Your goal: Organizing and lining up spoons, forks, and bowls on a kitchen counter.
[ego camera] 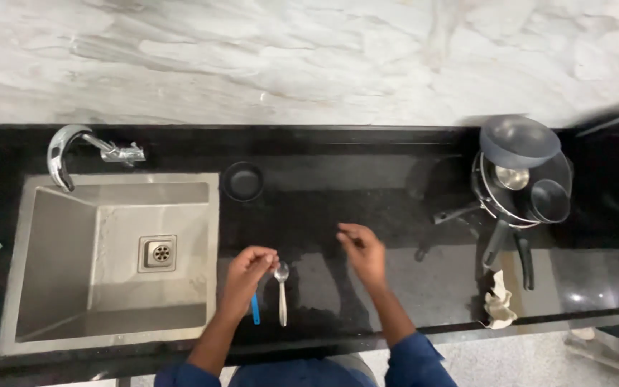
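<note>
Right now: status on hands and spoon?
Left hand fingers pinched at metal spoon bowl, grip unclear. Right hand empty, hovering. Blue stick beside spoon on black counter.

A home kitchen: steel sink (109, 251) with faucet (66, 150), black stone desk (367, 186), stacked pans (524, 179) right of it.

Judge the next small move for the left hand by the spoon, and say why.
Probably lower the left hand and pinch the spoon near its bowl. The fingertips sit right at the bowl, the spoon lies flat on the black counter beside a blue stick, and the right hand hovers empty, apart from it.
</note>
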